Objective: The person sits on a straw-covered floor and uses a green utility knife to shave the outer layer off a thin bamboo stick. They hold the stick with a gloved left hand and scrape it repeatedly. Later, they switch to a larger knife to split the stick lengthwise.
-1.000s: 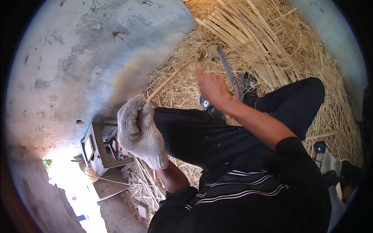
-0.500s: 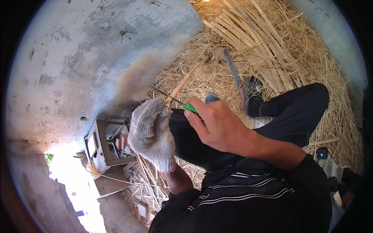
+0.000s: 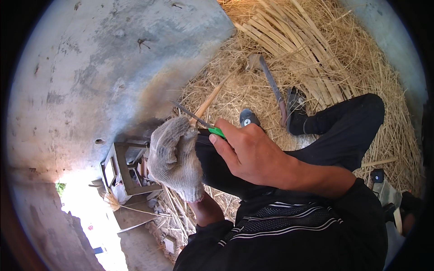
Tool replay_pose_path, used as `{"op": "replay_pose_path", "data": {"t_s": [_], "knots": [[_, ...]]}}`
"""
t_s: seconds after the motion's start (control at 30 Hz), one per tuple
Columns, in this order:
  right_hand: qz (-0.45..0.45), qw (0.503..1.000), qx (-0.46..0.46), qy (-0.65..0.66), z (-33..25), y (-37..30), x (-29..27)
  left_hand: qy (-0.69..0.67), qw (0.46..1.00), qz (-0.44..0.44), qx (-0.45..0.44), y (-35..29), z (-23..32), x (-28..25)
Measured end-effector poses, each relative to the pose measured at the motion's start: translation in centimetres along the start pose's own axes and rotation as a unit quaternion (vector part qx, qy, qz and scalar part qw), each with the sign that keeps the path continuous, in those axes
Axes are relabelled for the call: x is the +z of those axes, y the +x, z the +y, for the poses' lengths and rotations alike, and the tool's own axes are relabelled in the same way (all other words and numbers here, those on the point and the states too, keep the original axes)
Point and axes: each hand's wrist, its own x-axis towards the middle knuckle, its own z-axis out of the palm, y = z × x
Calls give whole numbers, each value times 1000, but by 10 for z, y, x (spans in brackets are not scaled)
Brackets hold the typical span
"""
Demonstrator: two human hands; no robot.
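My left hand (image 3: 175, 160), in a grey-white knitted work glove, is closed round the near end of a long pale wooden or bamboo strip (image 3: 210, 99). The strip slants away to the upper right, over the straw. In my bare right hand (image 3: 255, 156) is a knife (image 3: 191, 113) with a green handle and a narrow dark blade. Its blade crosses the strip just beyond the glove, pointing to the upper left. At this angle I cannot tell how deep the edge sits in the strip. My glove hides the strip's near end.
Loose straw-like shavings (image 3: 226, 108) cover the floor. A bundle of pale strips (image 3: 294, 40) lies at the far right, near a long-bladed machete (image 3: 271, 81). Close on the left stand a plastered wall (image 3: 99, 67) and a wooden stool-like frame (image 3: 120, 169) with scraps inside.
My right hand and the knife have shifted slightly left and nearer to me. A shoe tip beyond my right hand shows more. My left hand keeps its grip on the strip.
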Motion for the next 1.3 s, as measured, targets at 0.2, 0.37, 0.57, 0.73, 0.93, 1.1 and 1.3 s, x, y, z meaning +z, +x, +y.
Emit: {"op": "replay_pose_path", "data": {"t_s": [0.2, 0.37, 0.57, 0.73, 0.93, 1.1, 1.3], "knots": [[5, 998, -22, 63, 2, 1, -2, -8, 1000, -2, -2, 0, 1, 0], [13, 997, -25, -65, 11, 4, 7, 18, 999, -5, 49, 3, -5, -1], [-14, 936, 69, -344, 140, 12, 9, -42, 999, 26, 3, 9, -14, 1], [28, 971, 113, -209, 66, -2, 6, -70, 995, 32, -61, 6, -7, 6], [11, 1000, -17, -14, 4, 7, -12, -42, 999, -1, 32, 9, -4, 8], [15, 998, 8, -59, 4, 8, 5, -35, 999, 13, -2, 8, -8, 4], [7, 987, 23, -159, 10, 15, 15, -46, 998, 42, -6, 6, -15, 2]]}}
